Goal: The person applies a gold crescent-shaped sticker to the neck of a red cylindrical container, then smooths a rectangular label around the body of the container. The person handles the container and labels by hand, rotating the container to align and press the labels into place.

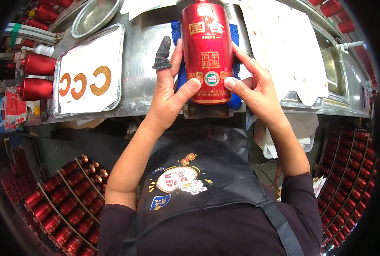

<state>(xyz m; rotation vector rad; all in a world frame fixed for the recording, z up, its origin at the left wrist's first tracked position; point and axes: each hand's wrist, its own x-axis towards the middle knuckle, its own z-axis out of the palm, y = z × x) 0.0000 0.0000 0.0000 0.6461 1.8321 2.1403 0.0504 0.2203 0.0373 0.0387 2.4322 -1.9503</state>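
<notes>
A glossy red bottle with gold print lies on a blue cloth on the metal bench, its neck pointing away from me. My left hand grips its left side, thumb on the front near the base; a dark knitted cot covers one finger. From the other side my right hand holds the bottle too, its thumb pressing by a small round green-and-white label. The fingers behind the bottle are partly hidden.
To the left lies a metal tray with a white sheet bearing gold C-shaped pieces. Beyond it sits a round metal bowl. White sheets cover the right side. Racks of red bottles stand at lower left and right.
</notes>
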